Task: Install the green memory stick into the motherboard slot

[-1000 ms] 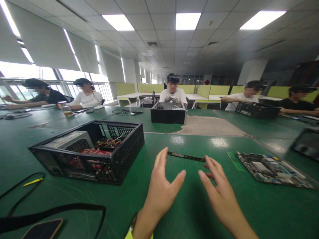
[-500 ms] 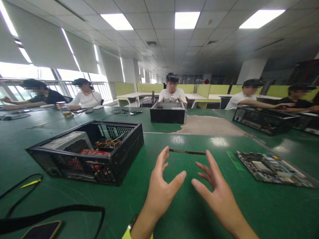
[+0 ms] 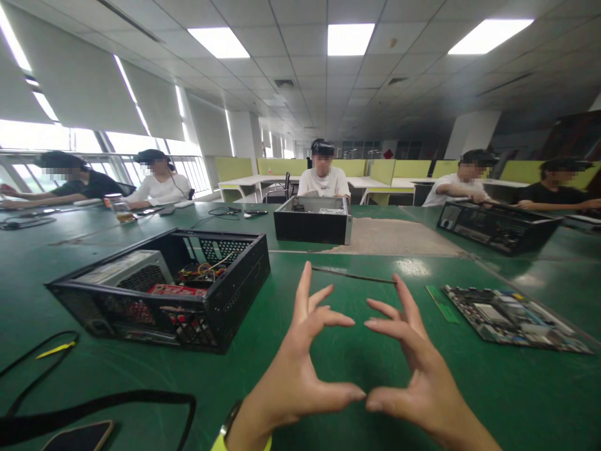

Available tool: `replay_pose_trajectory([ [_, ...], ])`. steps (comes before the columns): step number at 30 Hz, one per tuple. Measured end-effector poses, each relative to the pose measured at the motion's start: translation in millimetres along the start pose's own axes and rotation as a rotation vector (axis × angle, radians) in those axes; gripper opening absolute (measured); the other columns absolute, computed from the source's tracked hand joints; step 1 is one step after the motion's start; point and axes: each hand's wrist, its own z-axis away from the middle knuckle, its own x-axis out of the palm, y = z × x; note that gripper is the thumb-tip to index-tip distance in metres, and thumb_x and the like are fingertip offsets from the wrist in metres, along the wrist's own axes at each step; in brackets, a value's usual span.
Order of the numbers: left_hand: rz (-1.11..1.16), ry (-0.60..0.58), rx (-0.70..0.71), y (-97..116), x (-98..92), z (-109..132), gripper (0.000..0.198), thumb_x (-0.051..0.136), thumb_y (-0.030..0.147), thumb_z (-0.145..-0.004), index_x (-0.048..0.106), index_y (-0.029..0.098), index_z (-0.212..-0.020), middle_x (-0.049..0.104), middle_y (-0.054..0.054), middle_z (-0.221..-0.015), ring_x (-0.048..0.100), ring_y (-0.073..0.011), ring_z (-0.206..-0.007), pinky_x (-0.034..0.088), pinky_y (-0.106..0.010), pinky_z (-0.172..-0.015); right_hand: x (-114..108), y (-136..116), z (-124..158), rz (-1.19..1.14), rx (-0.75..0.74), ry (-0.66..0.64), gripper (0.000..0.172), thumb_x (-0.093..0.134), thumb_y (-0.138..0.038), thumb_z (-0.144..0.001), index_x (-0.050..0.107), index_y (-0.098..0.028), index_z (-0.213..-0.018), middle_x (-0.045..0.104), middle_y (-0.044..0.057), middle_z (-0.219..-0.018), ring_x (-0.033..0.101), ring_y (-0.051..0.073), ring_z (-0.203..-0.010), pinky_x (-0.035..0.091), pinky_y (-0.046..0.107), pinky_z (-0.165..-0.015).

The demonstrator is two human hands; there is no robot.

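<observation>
A thin dark strip point(image 3: 353, 274), seen nearly edge-on like a memory stick, spans the gap between my two hands above the table. One raised fingertip of my left hand point(image 3: 300, 351) presses against its left end. My right hand point(image 3: 417, 363) touches the other end with a fingertip. The remaining fingers of both hands are spread and curved, and the thumb tips almost meet below. A motherboard point(image 3: 511, 319) lies to the right, beside a small green circuit board point(image 3: 441, 304). Left of my hands is an open black computer case point(image 3: 220, 313) with a red board and loose wires inside.
Across the green table point(image 3: 300, 250) a person point(image 3: 323, 181) sits behind another computer case point(image 3: 312, 225). Further people sit left and right, with a black case point(image 3: 493, 227) at right. A black strap point(image 3: 141, 394), a phone point(image 3: 77, 435) and a cable point(image 3: 28, 376) lie at near left.
The strip has risen slightly at its left end and now slants down to the right. My thumbs have dropped and drawn together, while my other fingers have spread. The case opposite has shifted slightly nearer.
</observation>
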Motion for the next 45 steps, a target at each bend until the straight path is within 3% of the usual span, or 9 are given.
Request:
replay_pose_trajectory([
  [4, -0.068, -0.076, -0.030, 3.1, -0.1, 1.1, 0.073, 0.087, 0.038, -0.053, 0.053, 0.030, -0.117, -0.017, 0.000, -0.156, 0.021, -0.0396, -0.139, 0.027, -0.056, -0.109, -5.8, -5.0, -2.2, 0.114, -0.084, 0.002, 0.066, 0.075, -0.062, -0.058, 0.058, -0.031, -0.115, -0.004, 0.003, -0.158, 0.048, 0.034, -0.123, 0.050, 0.049, -0.094],
  [10, -0.047, -0.084, 0.006, 3.0, 7.1, 4.4, 0.076, 0.079, 0.019, -0.056, 0.047, 0.034, -0.124, -0.014, 0.001, -0.156, 0.016, -0.0381, -0.141, 0.023, -0.058, -0.110, -16.8, -11.9, -3.7, 0.240, -0.150, -0.021, 0.065, 0.077, -0.061, -0.056, 0.060, -0.029, -0.110, -0.007, 0.004, -0.158, 0.050, 0.035, -0.121, 0.051, 0.051, -0.092],
  [14, -0.020, -0.132, 0.031, -1.9, 9.7, 4.9, 0.086, 0.085, 0.032, -0.055, 0.045, 0.037, -0.131, -0.017, 0.001, -0.156, 0.016, -0.0402, -0.141, 0.025, -0.058, -0.110, -21.9, -12.6, -5.3, 0.266, -0.163, -0.018, 0.070, 0.078, -0.061, -0.055, 0.059, -0.032, -0.116, -0.011, 0.003, -0.158, 0.048, 0.037, -0.123, 0.050, 0.052, -0.093],
  [19, -0.053, -0.105, 0.083, -8.0, 9.2, 3.0, 0.098, 0.086, 0.049, -0.050, 0.040, 0.040, -0.137, -0.020, 0.002, -0.156, 0.012, -0.0427, -0.141, 0.025, -0.058, -0.110, -24.1, -11.2, -6.1, 0.289, -0.184, -0.034, 0.088, 0.076, -0.063, -0.054, 0.047, -0.038, -0.133, -0.014, 0.003, -0.157, 0.044, 0.039, -0.126, 0.048, 0.054, -0.095],
  [23, -0.112, -0.094, 0.115, -7.5, 5.2, 2.5, 0.103, 0.086, 0.050, -0.050, 0.037, 0.040, -0.139, -0.023, 0.001, -0.155, 0.011, -0.0442, -0.140, 0.026, -0.059, -0.109, -24.2, -7.8, -4.3, 0.315, -0.190, -0.069, 0.100, 0.076, -0.065, -0.052, 0.037, -0.041, -0.140, -0.017, 0.004, -0.157, 0.041, 0.041, -0.129, 0.047, 0.056, -0.095],
  [30, -0.246, -0.109, 0.107, 2.3, 0.9, 3.1, 0.098, 0.084, 0.040, -0.055, 0.036, 0.038, -0.140, -0.025, 0.000, -0.154, 0.010, -0.0452, -0.140, 0.025, -0.061, -0.108, -23.0, -2.5, -0.8, 0.349, -0.145, -0.118, 0.106, 0.078, -0.064, -0.050, 0.033, -0.039, -0.143, -0.022, 0.004, -0.156, 0.032, 0.044, -0.133, 0.043, 0.056, -0.098],
  [35, -0.300, -0.056, 0.104, 10.4, 6.5, 3.1, 0.093, 0.068, 0.011, -0.058, 0.035, 0.036, -0.140, -0.026, 0.001, -0.154, 0.011, -0.0423, -0.141, 0.027, -0.059, -0.109, -20.2, -5.1, 1.5, 0.354, -0.108, -0.130, 0.091, 0.077, -0.049, -0.065, 0.032, -0.039, -0.143, -0.022, 0.003, -0.156, 0.032, 0.042, -0.134, 0.042, 0.056, -0.099],
  [39, -0.355, 0.001, 0.132, 12.7, 10.7, 3.6, 0.087, 0.062, 0.008, -0.060, 0.038, 0.035, -0.138, -0.024, 0.000, -0.154, 0.010, -0.0412, -0.141, 0.027, -0.058, -0.109, -14.6, -8.2, 2.4, 0.360, -0.096, -0.111, 0.074, 0.066, -0.031, -0.077, 0.031, -0.037, -0.143, -0.018, 0.004, -0.156, 0.031, 0.039, -0.136, 0.038, 0.058, -0.102],
  [45, -0.389, 0.029, 0.112, 12.7, 15.5, 3.5, 0.084, 0.060, 0.008, -0.062, 0.038, 0.034, -0.139, -0.024, 0.000, -0.154, 0.009, -0.0406, -0.142, 0.025, -0.058, -0.110, -6.4, -7.9, 1.9, 0.321, -0.118, -0.044, 0.072, 0.064, -0.025, -0.078, 0.032, -0.040, -0.141, -0.015, 0.003, -0.157, 0.033, 0.037, -0.135, 0.040, 0.057, -0.101],
])
